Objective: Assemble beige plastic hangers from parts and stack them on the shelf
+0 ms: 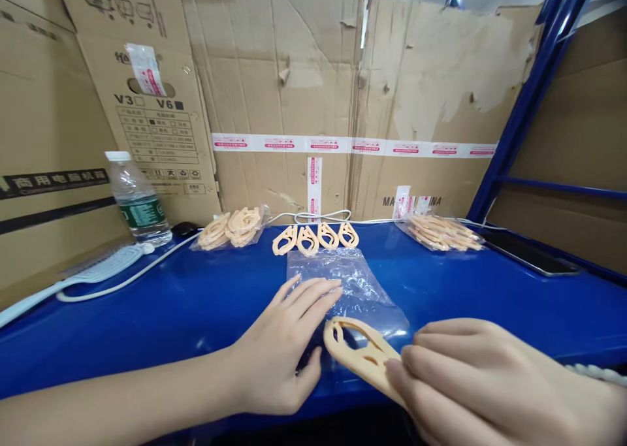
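Observation:
My right hand grips a cream-coloured plastic folding hanger, folded into a teardrop loop, by its near end at the lower right. The hanger's rounded far end points toward my left hand. With fingers stretched forward, my left hand rests over the near left part of a clear plastic bag that lies flat on the blue table. Its thumb is spread, close to the hanger's tip. Just beyond the bag, several similar folded hangers lie side by side in a row.
More hangers in clear bags lie at the back left and back right. A water bottle, a black mouse and a pale blue hairbrush are at left. A phone lies right. Cardboard walls the back.

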Motion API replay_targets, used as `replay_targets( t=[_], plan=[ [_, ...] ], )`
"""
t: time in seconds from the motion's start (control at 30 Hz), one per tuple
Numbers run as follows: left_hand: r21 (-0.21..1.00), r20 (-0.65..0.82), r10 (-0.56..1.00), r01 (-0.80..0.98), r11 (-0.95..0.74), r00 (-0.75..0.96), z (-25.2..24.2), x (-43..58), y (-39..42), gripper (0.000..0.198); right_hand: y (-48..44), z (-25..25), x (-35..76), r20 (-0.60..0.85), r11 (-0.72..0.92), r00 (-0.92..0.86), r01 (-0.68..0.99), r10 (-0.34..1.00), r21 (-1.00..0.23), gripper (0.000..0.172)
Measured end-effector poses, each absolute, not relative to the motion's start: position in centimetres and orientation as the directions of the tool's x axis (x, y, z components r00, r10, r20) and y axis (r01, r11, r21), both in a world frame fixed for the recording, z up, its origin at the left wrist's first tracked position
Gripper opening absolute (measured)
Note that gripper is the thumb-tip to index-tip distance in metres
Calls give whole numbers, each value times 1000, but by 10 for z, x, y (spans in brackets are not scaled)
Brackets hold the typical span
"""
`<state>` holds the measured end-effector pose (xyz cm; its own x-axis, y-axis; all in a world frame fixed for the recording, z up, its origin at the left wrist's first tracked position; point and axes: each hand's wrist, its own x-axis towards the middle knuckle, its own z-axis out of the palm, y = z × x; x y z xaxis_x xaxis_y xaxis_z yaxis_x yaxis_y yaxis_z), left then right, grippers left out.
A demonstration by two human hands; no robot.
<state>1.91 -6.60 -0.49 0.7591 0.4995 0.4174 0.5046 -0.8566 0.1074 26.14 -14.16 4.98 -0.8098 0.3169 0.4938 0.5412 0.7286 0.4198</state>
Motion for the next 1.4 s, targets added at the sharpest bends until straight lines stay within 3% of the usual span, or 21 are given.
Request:
replay_targets(
  t=[0.13,0.27,0.37,0.57,0.63,0.67,0.73,0.8,0.83,0.9,0.97,1.03,1.13,1.33,1.4],
  plan=[
    [108,419,494,498,-860,762,-4,20,-67,78,-124,46,236,375,677,-876,476,305,562,19],
    [107,417,491,495,-862,765,-5,21,-67,81,-99,35,216,367,464,-792,592,489,659,13],
    [109,414,486,489,-866,769,-6,21,-66,81,-84,29,201,270,421,-725,616,634,666,14],
    [110,409,458,456,-883,789,-5,18,-65,75,-71,41,206,255,287,-493,776,832,562,15],
    [109,396,447,442,-890,802,-4,17,-65,71,-65,57,222,173,344,-473,805,864,484,13],
    [112,397,441,435,-894,805,-3,17,-64,68,-58,66,231,84,426,-499,806,863,410,20],
    [123,409,435,424,-897,802,-2,17,-64,61,-35,81,247,-74,619,-615,772,785,146,26],
    [135,422,428,412,-901,799,-2,16,-65,53,2,84,258,16,729,-729,685,685,5,23],
    [138,428,428,410,-901,796,-1,16,-66,51,25,80,262,124,731,-729,681,673,41,25],
    [143,438,446,430,-892,781,-1,15,-68,48,70,65,269,192,677,-703,711,685,189,45],
    [145,444,475,463,-875,760,-1,14,-70,48,107,47,276,102,650,-683,723,723,233,69],
    [143,440,500,491,-859,746,-2,12,-71,49,127,36,286,10,656,-672,727,741,204,77],
    [139,430,509,503,-853,745,-2,11,-72,49,121,36,306,-12,653,-663,734,749,184,66],
    [161,459,499,483,-860,735,-3,12,-71,52,57,54,345,-80,498,-497,821,864,279,33],
    [168,468,493,474,-865,734,-2,12,-72,53,41,52,356,-68,505,-504,829,861,240,30]
  ],
)
